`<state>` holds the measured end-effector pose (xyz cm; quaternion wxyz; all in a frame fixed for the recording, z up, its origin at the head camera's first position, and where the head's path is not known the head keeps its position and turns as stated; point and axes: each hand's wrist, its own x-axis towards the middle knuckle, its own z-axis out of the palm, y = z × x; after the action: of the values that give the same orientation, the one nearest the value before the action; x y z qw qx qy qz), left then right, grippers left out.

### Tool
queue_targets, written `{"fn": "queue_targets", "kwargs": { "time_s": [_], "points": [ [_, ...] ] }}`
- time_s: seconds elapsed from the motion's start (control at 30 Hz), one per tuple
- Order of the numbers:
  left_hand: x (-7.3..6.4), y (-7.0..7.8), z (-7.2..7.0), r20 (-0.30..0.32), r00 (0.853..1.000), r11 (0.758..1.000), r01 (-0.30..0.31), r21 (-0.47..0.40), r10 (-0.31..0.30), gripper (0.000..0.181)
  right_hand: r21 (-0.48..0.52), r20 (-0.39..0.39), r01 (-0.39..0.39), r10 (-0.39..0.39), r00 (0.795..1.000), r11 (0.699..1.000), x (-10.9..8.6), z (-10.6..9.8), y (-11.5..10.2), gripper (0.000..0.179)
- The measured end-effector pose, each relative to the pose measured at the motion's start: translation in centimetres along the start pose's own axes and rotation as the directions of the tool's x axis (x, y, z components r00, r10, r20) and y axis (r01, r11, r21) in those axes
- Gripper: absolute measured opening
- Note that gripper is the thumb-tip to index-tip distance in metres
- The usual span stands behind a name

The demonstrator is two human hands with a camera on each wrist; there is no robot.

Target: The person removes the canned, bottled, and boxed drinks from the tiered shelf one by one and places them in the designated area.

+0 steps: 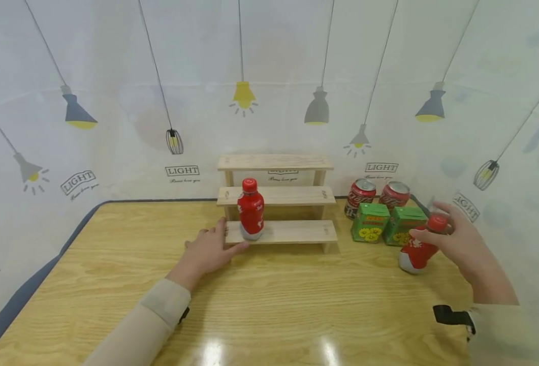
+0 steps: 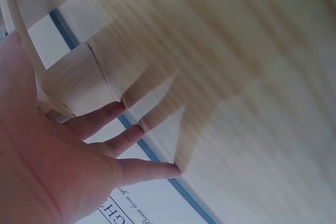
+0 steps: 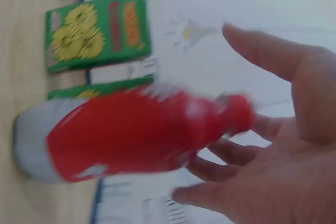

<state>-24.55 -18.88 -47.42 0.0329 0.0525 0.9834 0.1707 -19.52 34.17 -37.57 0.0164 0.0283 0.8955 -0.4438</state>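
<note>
A red bottle with a whitish base [image 1: 417, 249] stands on the table at the right. My right hand [image 1: 461, 244] is spread around its upper part; in the right wrist view the thumb [image 3: 262, 51] is apart from the bottle and the fingers reach behind it. A second red bottle [image 1: 252, 213] is upright on the lowest step of a three-step wooden rack [image 1: 296, 231], near its left end. My left hand [image 1: 210, 249] lies at that step's left end, thumb along the front edge. Its straight fingertips touch the tabletop in the left wrist view.
Two green drink cartons with yellow flowers [image 1: 370, 222] stand side by side between the rack and my right hand. Behind them are two red cans [image 1: 362, 192]. A white backdrop with printed lamps [image 1: 269, 122] rises behind the wooden table [image 1: 296, 305].
</note>
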Motion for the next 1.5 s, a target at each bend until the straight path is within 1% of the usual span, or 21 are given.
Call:
{"fn": "queue_targets", "kwargs": {
  "time_s": [0.1, 0.17, 0.23, 0.33, 0.43, 0.5, 0.67, 0.73, 0.83, 0.93, 1.03, 1.13, 1.2, 1.33, 1.5],
  "points": [
    [0.0, 0.2, -0.1, -0.001, 1.000, 1.000, -0.005, 0.003, 0.005, 0.129, -0.024, -0.076, 0.020, -0.022, 0.997, 1.000, -1.1, 0.0, -2.2, 0.103],
    [0.0, 0.3, -0.3, -0.002, 1.000, 1.000, -0.007, 0.005, 0.007, 0.129, -0.032, -0.100, 0.046, -0.049, 0.994, 0.998, -1.8, 0.3, -3.8, 0.100],
    [0.0, 0.4, -0.6, -0.001, 1.000, 1.000, -0.008, 0.003, 0.008, 0.129, -0.026, -0.098, 0.084, -0.086, 0.991, 0.996, -2.2, 1.0, -5.2, 0.097],
    [-0.1, 0.5, -0.8, -0.002, 1.000, 1.000, -0.010, 0.001, 0.010, 0.128, -0.011, -0.069, 0.142, -0.142, 0.987, 0.990, -2.2, 2.7, -7.1, 0.094],
    [-0.2, 0.4, -0.8, 0.003, 1.000, 1.000, -0.007, 0.001, 0.007, 0.127, 0.000, -0.022, 0.169, -0.169, 0.985, 0.986, -1.6, 5.0, -8.7, 0.095],
    [-0.2, 0.4, -0.8, 0.007, 1.000, 1.000, -0.005, 0.001, 0.005, 0.126, 0.016, 0.007, 0.171, -0.171, 0.985, 0.985, -1.1, 6.5, -9.9, 0.095],
    [-0.4, 0.3, -0.6, 0.010, 1.000, 1.000, -0.005, -0.002, 0.005, 0.126, 0.123, 0.089, 0.184, -0.196, 0.977, 0.975, -0.5, 10.6, -12.8, 0.092],
    [-0.3, 0.3, -0.4, 0.007, 1.000, 1.000, -0.007, -0.009, 0.007, 0.126, 0.161, 0.123, 0.194, -0.215, 0.969, 0.968, -0.1, 12.5, -13.7, 0.090],
    [-0.2, 0.2, -0.2, 0.005, 1.000, 1.000, -0.009, -0.013, 0.009, 0.127, 0.195, 0.163, 0.184, -0.217, 0.962, 0.963, 0.8, 15.7, -15.1, 0.088],
    [-0.2, 0.1, -0.1, 0.007, 1.000, 1.000, -0.004, -0.017, 0.004, 0.128, 0.237, 0.183, 0.183, -0.228, 0.956, 0.954, 1.9, 19.0, -16.3, 0.088],
    [-0.1, 0.0, 0.0, 0.011, 1.000, 1.000, 0.001, -0.022, -0.001, 0.128, 0.291, 0.188, 0.188, -0.249, 0.950, 0.938, 2.8, 22.0, -17.2, 0.088],
    [-0.1, 0.1, 0.1, 0.012, 1.000, 1.000, 0.000, -0.030, 0.001, 0.127, 0.352, 0.175, 0.190, -0.264, 0.949, 0.917, 3.6, 24.5, -17.8, 0.087],
    [-0.1, 0.2, 0.2, 0.010, 1.000, 0.999, -0.003, -0.032, 0.003, 0.127, 0.386, 0.157, 0.186, -0.263, 0.952, 0.904, 3.8, 25.9, -18.2, 0.085],
    [-0.2, 0.4, 0.0, 0.002, 1.000, 0.999, 0.000, -0.034, 0.000, 0.128, 0.423, 0.103, 0.180, -0.244, 0.964, 0.888, 3.6, 27.5, -18.9, 0.081],
    [-0.4, 0.3, -0.3, 0.005, 1.000, 1.000, 0.009, -0.029, -0.009, 0.127, 0.422, 0.065, 0.168, -0.214, 0.975, 0.891, 3.3, 28.1, -19.3, 0.079]
  ]
}}
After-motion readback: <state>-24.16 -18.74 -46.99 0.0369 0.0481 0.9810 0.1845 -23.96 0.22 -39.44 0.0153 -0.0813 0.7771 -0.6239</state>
